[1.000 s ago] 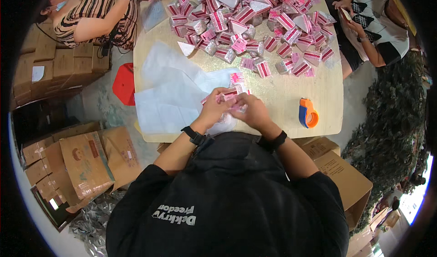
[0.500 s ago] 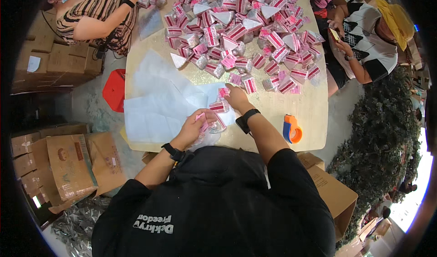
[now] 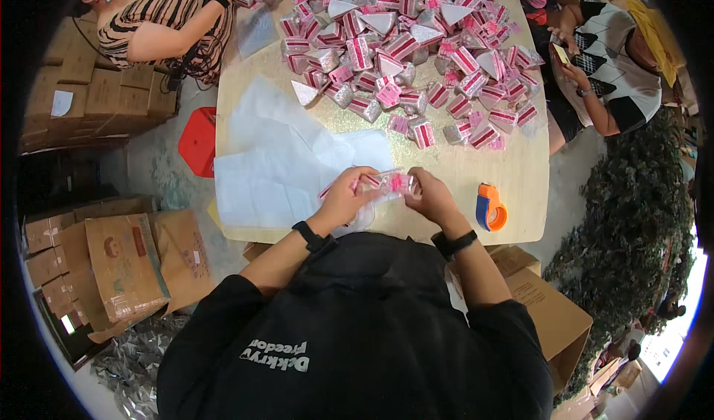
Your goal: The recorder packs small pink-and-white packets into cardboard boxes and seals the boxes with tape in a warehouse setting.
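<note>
The clear, pink-marked packet (image 3: 390, 185) is held up above the table (image 3: 461, 178), toward its near edge. Your left hand (image 3: 348, 198) grips one end; your right hand (image 3: 431, 198) pinches the other, though its exact hold is hard to tell. Pull lightly and evenly to avoid creasing it. White sheets (image 3: 260, 186) lie toward the left edge, a tape dispenser (image 3: 483, 205) by the near right corner, packaged wedges (image 3: 401, 46) toward the far edge.

Wedge heap (image 3: 402, 46) cut off at the top, clear packet (image 3: 395, 183) partly behind the left hand (image 3: 345, 199)
</note>
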`<control>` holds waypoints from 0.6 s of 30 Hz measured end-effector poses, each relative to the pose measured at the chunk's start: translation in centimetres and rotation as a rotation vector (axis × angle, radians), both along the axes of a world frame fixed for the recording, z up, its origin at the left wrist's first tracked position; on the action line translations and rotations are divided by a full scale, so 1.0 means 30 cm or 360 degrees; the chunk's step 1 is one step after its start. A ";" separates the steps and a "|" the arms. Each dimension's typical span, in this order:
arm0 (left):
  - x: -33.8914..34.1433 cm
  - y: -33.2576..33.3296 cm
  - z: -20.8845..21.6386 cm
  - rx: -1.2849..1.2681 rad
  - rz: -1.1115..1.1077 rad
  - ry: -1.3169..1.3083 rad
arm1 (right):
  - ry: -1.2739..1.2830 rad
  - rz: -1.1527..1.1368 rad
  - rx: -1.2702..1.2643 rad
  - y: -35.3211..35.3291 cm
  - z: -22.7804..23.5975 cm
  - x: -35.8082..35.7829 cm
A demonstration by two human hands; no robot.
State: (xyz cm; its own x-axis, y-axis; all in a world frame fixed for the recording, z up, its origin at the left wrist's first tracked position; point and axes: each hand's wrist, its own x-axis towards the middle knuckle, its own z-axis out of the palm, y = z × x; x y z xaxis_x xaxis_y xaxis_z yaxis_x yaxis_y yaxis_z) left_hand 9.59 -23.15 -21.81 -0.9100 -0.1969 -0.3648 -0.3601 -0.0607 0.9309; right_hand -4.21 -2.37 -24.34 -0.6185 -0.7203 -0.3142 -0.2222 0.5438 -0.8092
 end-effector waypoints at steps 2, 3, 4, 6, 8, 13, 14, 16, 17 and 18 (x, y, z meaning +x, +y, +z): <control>-0.030 0.028 0.046 -0.0176 -0.0277 -0.0030 | 0.0058 0.0193 -0.0245 0.039 0.066 0.031; -0.041 0.037 0.068 -0.0170 -0.0287 -0.0029 | 0.0058 0.0184 -0.0239 0.043 0.092 0.038; -0.046 0.046 0.087 -0.0279 -0.0479 0.0088 | 0.0012 0.0338 -0.0238 0.042 0.119 0.048; -0.054 0.062 0.099 -0.0406 -0.0647 0.0200 | 0.0115 0.0607 -0.0149 0.025 0.181 0.047; -0.054 0.048 0.054 -0.0316 -0.0622 0.0147 | 0.0083 0.0670 -0.0222 0.008 0.189 0.020; -0.029 0.009 0.076 -0.0268 -0.0619 0.0060 | -0.0006 0.0793 -0.0490 -0.075 0.240 -0.038; -0.022 0.008 0.073 -0.0117 -0.0522 0.0092 | -0.0039 0.0863 -0.0494 -0.099 0.276 -0.057; -0.016 -0.023 0.091 -0.0104 -0.0503 -0.0008 | -0.0272 0.0810 -0.0618 -0.126 0.175 -0.093; -0.019 -0.030 0.116 -0.0079 -0.0498 -0.0106 | -0.0507 0.0739 -0.0727 -0.152 0.162 -0.119; -0.015 -0.028 0.145 -0.0144 -0.0484 -0.0145 | -0.1180 0.0561 -0.0711 -0.180 0.151 -0.167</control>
